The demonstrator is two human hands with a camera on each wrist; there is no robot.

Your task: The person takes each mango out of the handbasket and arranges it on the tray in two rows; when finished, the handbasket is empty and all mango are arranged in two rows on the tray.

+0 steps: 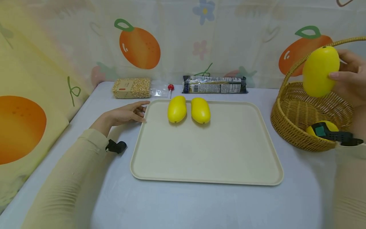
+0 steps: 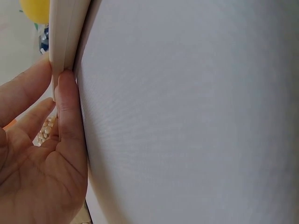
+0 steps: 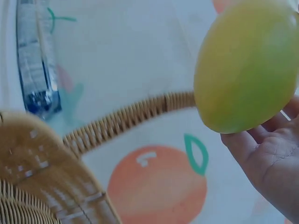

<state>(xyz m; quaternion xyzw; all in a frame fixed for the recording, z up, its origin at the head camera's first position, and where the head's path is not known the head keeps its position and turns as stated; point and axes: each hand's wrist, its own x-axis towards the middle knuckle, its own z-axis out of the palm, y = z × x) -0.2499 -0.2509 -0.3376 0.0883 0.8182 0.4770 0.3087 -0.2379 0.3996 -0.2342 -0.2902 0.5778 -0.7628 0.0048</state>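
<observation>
My right hand (image 1: pixel 353 74) holds a yellow mango (image 1: pixel 321 71) upright above the wicker basket (image 1: pixel 286 119), beside its handle. In the right wrist view the same mango (image 3: pixel 247 65) sits in the fingertips of the hand (image 3: pixel 275 154). Another mango (image 1: pixel 333 126) lies inside the basket, partly hidden by the wrist camera. On the beige tray (image 1: pixel 206 152), two mangoes, a left one (image 1: pixel 177 109) and a right one (image 1: pixel 200 110), lie side by side near the far rim. My left hand (image 1: pixel 124 114) pinches the tray's left rim near its far corner, seen closely in the left wrist view.
Behind the tray lie a bag of corn kernels (image 1: pixel 132 88), a red lollipop (image 1: pixel 171 87) and a dark long snack packet (image 1: pixel 214 85). A fruit-patterned curtain (image 1: pixel 177 35) hangs along the back. The basket's handle (image 1: pixel 288 73) arches up at the right.
</observation>
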